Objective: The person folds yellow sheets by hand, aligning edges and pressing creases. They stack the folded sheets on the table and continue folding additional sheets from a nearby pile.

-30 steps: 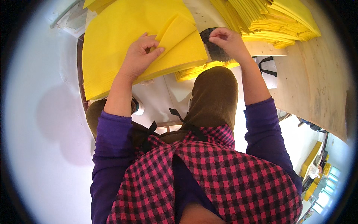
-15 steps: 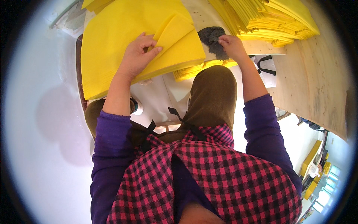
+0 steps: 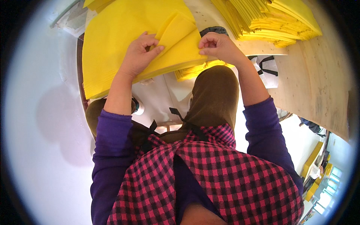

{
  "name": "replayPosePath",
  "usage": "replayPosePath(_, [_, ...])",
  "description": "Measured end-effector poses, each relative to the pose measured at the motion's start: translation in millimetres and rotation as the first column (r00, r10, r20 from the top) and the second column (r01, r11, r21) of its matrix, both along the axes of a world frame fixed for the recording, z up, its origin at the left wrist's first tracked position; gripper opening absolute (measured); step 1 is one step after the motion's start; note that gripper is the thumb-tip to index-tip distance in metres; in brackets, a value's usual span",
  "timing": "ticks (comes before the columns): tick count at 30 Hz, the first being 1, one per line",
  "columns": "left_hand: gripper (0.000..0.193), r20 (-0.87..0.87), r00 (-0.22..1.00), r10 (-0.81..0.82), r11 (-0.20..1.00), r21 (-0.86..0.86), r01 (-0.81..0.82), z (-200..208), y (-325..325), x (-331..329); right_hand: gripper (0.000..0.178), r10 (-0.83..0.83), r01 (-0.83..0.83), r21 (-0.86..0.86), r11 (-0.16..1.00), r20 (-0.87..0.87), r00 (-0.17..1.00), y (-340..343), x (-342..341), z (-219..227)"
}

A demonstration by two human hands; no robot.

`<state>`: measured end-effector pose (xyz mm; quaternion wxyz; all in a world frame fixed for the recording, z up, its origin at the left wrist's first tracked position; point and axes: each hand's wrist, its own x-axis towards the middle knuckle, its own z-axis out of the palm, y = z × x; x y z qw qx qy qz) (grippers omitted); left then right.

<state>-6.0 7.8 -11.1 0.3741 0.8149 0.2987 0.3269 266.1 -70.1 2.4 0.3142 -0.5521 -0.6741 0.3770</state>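
Pale wooden work surface (image 3: 313,86) at right, its edges bent by the lens; whitish floor at left. Left hand (image 3: 138,52): fingers part-curled, thumb and fingertips closed at the lower end of a raised, folded-over yellow fabric flap (image 3: 176,32), which they appear to hold. Right hand (image 3: 221,47): forefinger and thumb brought close together at the right edge of the stack; whether any fabric is caught between them cannot be told.

Beneath both: a thick stack of flat yellow fabric sheets (image 3: 112,45), lying in front of the person, the flap on its top near the right side. Just behind the right hand, partly hidden by it: a dark grey, crumpled-looking piece of cloth (image 3: 215,29). More yellow fabric (image 3: 202,69) shows below the stack's near edge, above the knee. Farther out, upper right: a heaped pile of folded yellow fabric pieces (image 3: 277,22). Below that pile, a white item with black straps (image 3: 270,81).

Progress, as judged: the fold is raised on one portion only; the rest of the visible top sheet lies flat. Many layers remain beneath it. Whether the heaped pile is finished work is unclear.
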Motion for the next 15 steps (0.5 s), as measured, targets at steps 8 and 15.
replayPosePath(8, [0.009,-0.079,0.996,-0.035,0.997,-0.071,0.030,-3.9,5.8,-4.1,0.008,-0.004,0.008,-0.077,0.997,0.053,0.999,11.4,-0.5,10.7])
replayPosePath(15, [0.011,-0.004,1.000,-0.029,0.999,-0.041,0.029,-5.1,2.8,-2.3,0.011,0.053,-0.071,0.115,0.991,0.152,0.987,27.3,-7.7,32.7])
